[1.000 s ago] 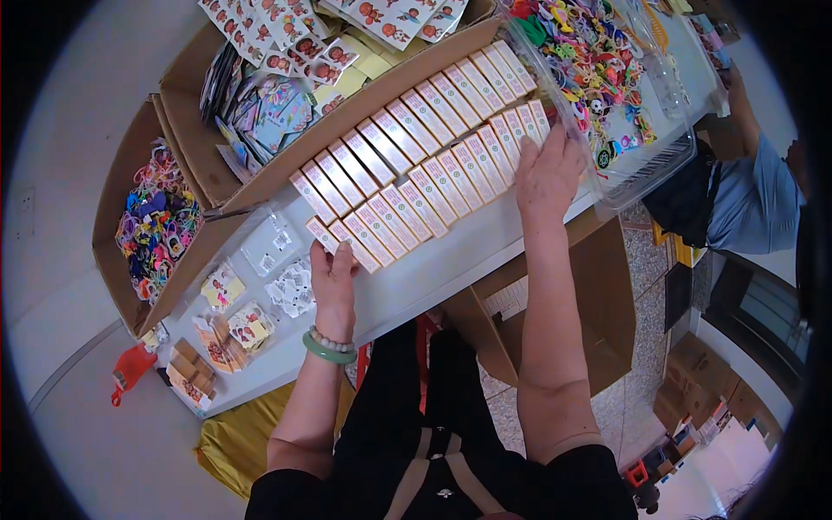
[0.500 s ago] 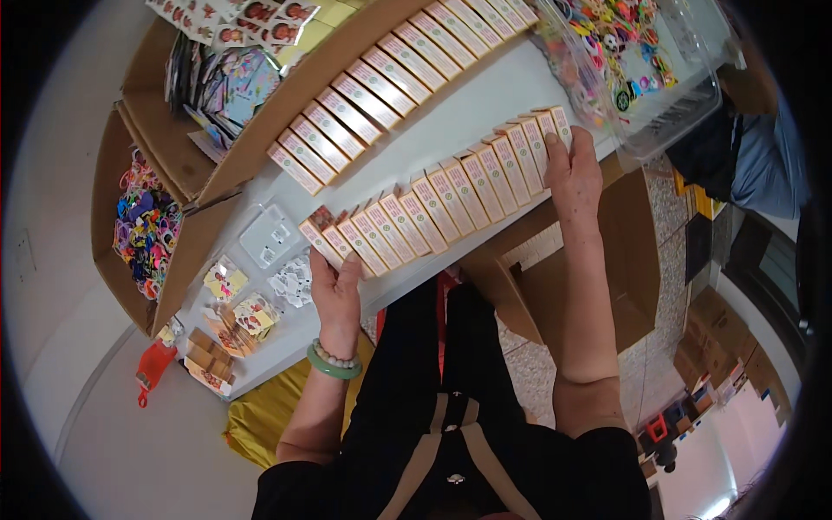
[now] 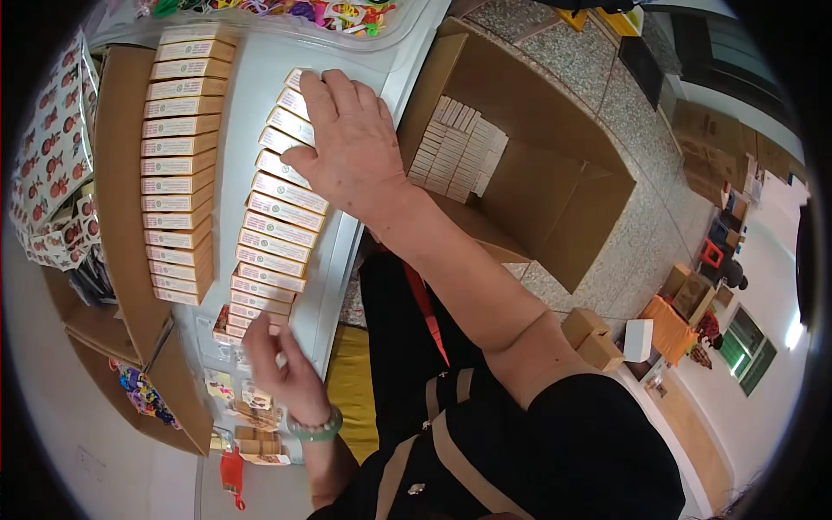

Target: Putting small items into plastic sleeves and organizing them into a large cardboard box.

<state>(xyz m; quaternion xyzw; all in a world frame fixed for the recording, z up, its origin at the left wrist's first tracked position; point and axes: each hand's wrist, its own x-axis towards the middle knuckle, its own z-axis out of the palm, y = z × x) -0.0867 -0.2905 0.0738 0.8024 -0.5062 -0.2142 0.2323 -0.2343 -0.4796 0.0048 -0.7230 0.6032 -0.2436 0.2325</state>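
On the white table [image 3: 247,82], near row of small boxes [image 3: 277,230] is running along the edge; second row [image 3: 182,165] is standing to its left, beside a cardboard divider wall [image 3: 121,173]. Right hand [image 3: 351,134] is spreading wide over near row's upper end, thumb apart. Left hand [image 3: 282,364] is curling at lower end; can't tell if gripping. Open carton [image 3: 555,225] is holding similar boxes.

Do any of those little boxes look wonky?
Yes, slightly: the row of boxes between the right hand and left hand looks crooked, its ends stepping unevenly. The other row looks neater. I see nothing spilled.
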